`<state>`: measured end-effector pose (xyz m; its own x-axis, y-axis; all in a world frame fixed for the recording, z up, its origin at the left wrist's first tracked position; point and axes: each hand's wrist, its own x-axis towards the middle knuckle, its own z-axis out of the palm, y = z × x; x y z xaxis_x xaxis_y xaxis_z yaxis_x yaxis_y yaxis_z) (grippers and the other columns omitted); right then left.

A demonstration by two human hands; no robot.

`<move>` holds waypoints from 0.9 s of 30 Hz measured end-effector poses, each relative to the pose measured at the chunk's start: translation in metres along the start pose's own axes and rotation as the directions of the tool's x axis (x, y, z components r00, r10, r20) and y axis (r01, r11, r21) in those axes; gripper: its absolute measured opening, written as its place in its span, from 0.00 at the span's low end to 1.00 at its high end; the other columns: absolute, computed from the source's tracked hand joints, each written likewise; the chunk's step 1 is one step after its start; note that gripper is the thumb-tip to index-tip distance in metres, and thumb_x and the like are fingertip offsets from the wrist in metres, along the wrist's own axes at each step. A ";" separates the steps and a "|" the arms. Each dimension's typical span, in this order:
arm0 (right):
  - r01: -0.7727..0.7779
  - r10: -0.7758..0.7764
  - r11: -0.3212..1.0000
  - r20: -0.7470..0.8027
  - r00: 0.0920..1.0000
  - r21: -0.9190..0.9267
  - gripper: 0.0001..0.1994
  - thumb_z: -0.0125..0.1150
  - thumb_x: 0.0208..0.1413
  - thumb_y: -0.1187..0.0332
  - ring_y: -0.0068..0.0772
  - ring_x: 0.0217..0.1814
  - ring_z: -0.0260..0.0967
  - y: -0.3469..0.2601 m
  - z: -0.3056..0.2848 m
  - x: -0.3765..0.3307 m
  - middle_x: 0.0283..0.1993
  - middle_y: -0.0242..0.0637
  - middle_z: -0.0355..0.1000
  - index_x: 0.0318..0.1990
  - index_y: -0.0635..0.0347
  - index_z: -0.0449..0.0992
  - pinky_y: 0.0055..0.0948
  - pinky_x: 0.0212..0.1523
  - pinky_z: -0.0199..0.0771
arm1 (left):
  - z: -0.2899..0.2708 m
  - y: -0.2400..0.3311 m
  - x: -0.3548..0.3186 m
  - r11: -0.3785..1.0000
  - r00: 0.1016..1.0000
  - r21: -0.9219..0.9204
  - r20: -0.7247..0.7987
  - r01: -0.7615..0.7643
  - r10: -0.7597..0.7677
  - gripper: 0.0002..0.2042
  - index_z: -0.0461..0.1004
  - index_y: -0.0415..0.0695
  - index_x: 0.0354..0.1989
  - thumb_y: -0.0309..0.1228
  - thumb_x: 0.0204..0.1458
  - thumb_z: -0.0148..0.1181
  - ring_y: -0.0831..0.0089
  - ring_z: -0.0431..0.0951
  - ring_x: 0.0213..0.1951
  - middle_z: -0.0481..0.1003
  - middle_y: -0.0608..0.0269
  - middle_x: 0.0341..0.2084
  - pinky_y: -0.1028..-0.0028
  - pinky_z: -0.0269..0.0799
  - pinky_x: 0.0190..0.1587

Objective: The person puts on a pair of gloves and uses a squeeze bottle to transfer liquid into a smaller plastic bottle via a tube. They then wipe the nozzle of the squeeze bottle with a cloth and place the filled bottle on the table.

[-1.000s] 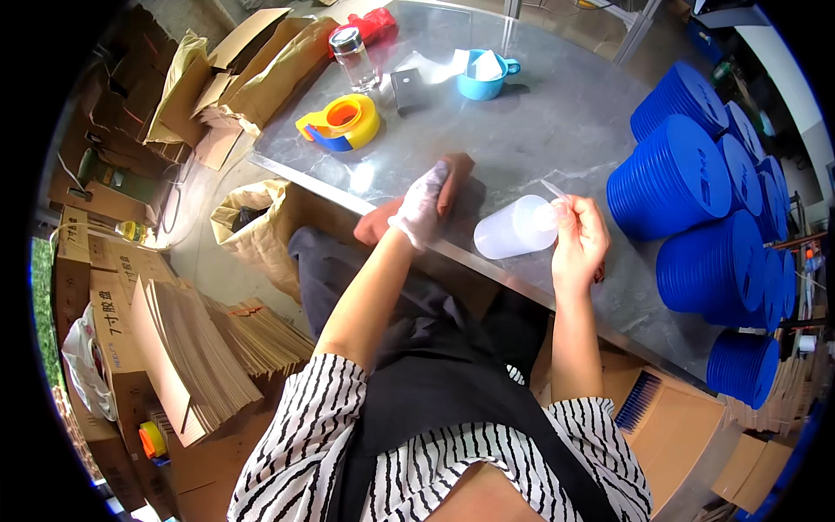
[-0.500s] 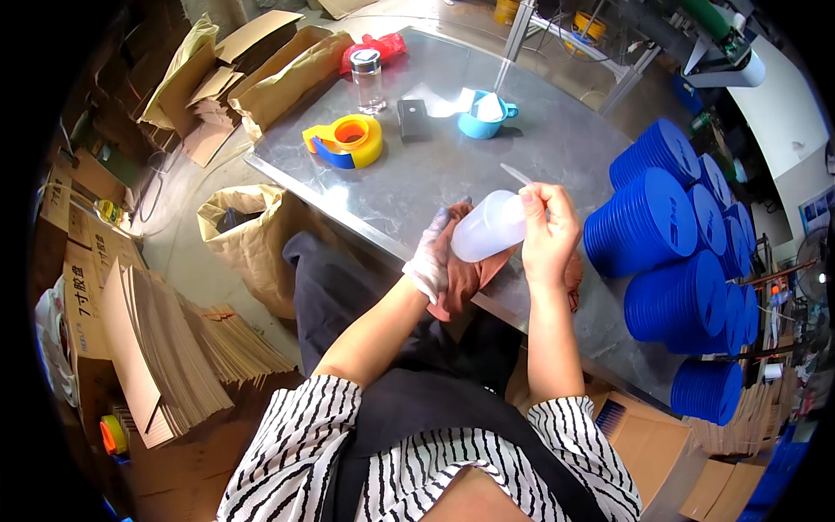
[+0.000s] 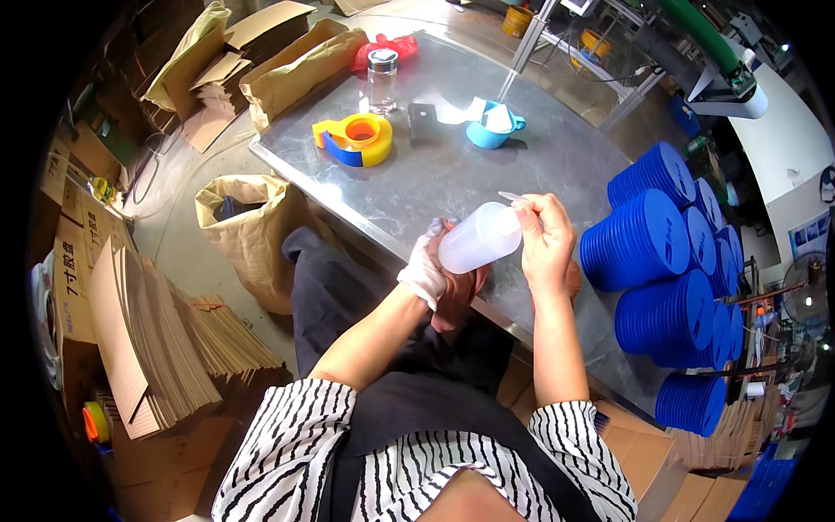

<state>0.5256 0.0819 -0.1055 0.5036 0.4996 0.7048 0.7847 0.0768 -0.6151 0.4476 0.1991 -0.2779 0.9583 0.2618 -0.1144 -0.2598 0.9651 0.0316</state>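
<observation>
A translucent white squeeze bottle [image 3: 477, 239] with a pointed nozzle is tilted over the table's near edge. My right hand [image 3: 546, 242] is bare and closed around its cap end, with the nozzle tip showing past the fingers. My left hand [image 3: 426, 270], in a whitish glove with darkened fingertips, is closed on a reddish-brown cloth [image 3: 452, 309] just beside and under the bottle's base. The bottle covers part of the cloth and of the left fingers, so whether they also touch the bottle is hard to see.
On the metal table [image 3: 417, 183] are a yellow-blue tape dispenser [image 3: 374, 152], a lidded glass jar [image 3: 382, 83], a black box [image 3: 424, 122] and a turquoise cup [image 3: 492, 135]. Stacked blue discs [image 3: 639, 239] stand right. A paper sack [image 3: 252, 244] and cardboard sheets [image 3: 165, 339] are left.
The bottle has shifted a little left and tipped more level, with its nozzle now pointing lower. Less of the cloth shows beneath it. The whole view has shifted slightly.
</observation>
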 end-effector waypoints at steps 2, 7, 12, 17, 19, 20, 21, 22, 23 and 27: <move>0.046 -0.046 0.999 0.029 0.999 0.013 0.06 0.64 0.55 0.71 0.34 0.30 0.68 -0.001 0.002 0.004 0.29 0.36 0.72 0.33 0.63 0.75 0.29 0.33 0.69 | -0.001 0.004 -0.006 0.979 0.934 -0.161 0.353 0.125 -0.061 0.21 0.68 0.45 0.47 0.49 0.67 0.36 0.61 0.73 0.49 0.74 0.56 0.45 0.60 0.68 0.56; 0.122 -0.125 0.992 0.140 0.982 0.027 0.07 0.64 0.56 0.69 0.34 0.31 0.68 -0.005 -0.005 0.024 0.29 0.35 0.72 0.32 0.62 0.75 0.29 0.33 0.68 | 0.036 0.006 -0.022 0.988 0.984 0.144 0.162 0.056 -0.079 0.29 0.62 0.42 0.62 0.53 0.66 0.31 0.55 0.66 0.61 0.65 0.50 0.61 0.57 0.57 0.66; 0.130 -0.155 0.983 0.203 0.967 0.133 0.07 0.64 0.56 0.67 0.29 0.32 0.67 0.003 -0.007 0.027 0.30 0.32 0.72 0.35 0.62 0.77 0.27 0.35 0.68 | 0.052 0.007 -0.038 0.904 0.887 -0.148 0.309 0.401 -0.342 0.30 0.60 0.41 0.65 0.53 0.65 0.32 0.51 0.65 0.62 0.65 0.47 0.62 0.54 0.56 0.67; -0.079 0.039 0.962 0.153 0.987 0.261 0.21 0.64 0.58 0.62 0.23 0.39 0.65 0.017 -0.005 0.009 0.41 0.32 0.71 0.57 0.60 0.73 0.25 0.43 0.68 | 0.044 0.006 -0.033 0.992 0.987 0.064 0.117 0.107 -0.114 0.28 0.62 0.38 0.63 0.49 0.66 0.36 0.55 0.68 0.60 0.67 0.47 0.60 0.59 0.59 0.66; -0.182 0.178 0.878 0.051 0.983 0.443 0.29 0.65 0.58 0.58 0.23 0.44 0.64 0.015 0.005 -0.010 0.47 0.33 0.69 0.64 0.60 0.66 0.25 0.49 0.67 | 0.031 0.006 -0.026 0.998 0.998 0.066 0.064 -0.008 0.004 0.27 0.63 0.37 0.62 0.49 0.66 0.39 0.58 0.68 0.60 0.68 0.49 0.59 0.63 0.60 0.66; -0.272 0.287 0.829 0.045 0.957 0.489 0.39 0.66 0.56 0.54 0.24 0.50 0.62 0.012 0.006 -0.023 0.54 0.35 0.65 0.70 0.59 0.54 0.26 0.55 0.64 | 0.029 0.007 -0.024 0.998 0.999 0.055 0.038 -0.040 0.038 0.26 0.64 0.37 0.61 0.47 0.65 0.42 0.62 0.69 0.60 0.70 0.52 0.58 0.67 0.61 0.66; -0.304 0.364 0.816 -0.029 0.931 0.491 0.38 0.66 0.57 0.54 0.25 0.51 0.62 0.015 0.011 -0.039 0.56 0.36 0.65 0.69 0.59 0.55 0.27 0.56 0.64 | 0.030 0.006 -0.022 0.992 0.996 0.088 0.004 -0.092 0.092 0.25 0.66 0.39 0.58 0.48 0.65 0.44 0.62 0.70 0.59 0.71 0.53 0.56 0.65 0.62 0.65; -0.368 0.434 0.801 -0.035 0.900 0.471 0.37 0.66 0.57 0.54 0.26 0.52 0.63 0.018 0.019 -0.057 0.56 0.37 0.65 0.68 0.59 0.57 0.29 0.56 0.64 | 0.030 0.005 -0.021 0.981 0.988 0.124 -0.030 -0.148 0.153 0.23 0.68 0.41 0.55 0.48 0.64 0.45 0.61 0.72 0.58 0.73 0.54 0.54 0.63 0.64 0.64; -0.433 0.504 0.782 -0.047 0.862 0.449 0.35 0.66 0.56 0.53 0.28 0.53 0.63 0.023 0.026 -0.074 0.57 0.37 0.65 0.67 0.60 0.60 0.30 0.57 0.64 | 0.031 0.004 -0.020 0.967 0.976 0.161 -0.062 -0.196 0.209 0.21 0.71 0.43 0.52 0.48 0.63 0.47 0.61 0.73 0.56 0.75 0.55 0.53 0.62 0.65 0.63; -0.428 0.447 0.874 -0.032 0.894 0.229 0.36 0.68 0.52 0.48 0.37 0.61 0.61 0.021 0.049 -0.095 0.59 0.40 0.63 0.62 0.61 0.64 0.39 0.60 0.60 | 0.037 0.007 -0.027 0.978 0.978 0.081 -0.066 -0.195 0.200 0.18 0.72 0.45 0.48 0.47 0.64 0.47 0.63 0.75 0.52 0.77 0.59 0.48 0.65 0.69 0.58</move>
<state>0.4762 0.0785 -0.2030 0.8123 0.4533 0.3669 0.3873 0.0511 -0.9205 0.4238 0.1992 -0.2377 0.8771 0.4490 -0.1708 -0.4308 0.8925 0.1338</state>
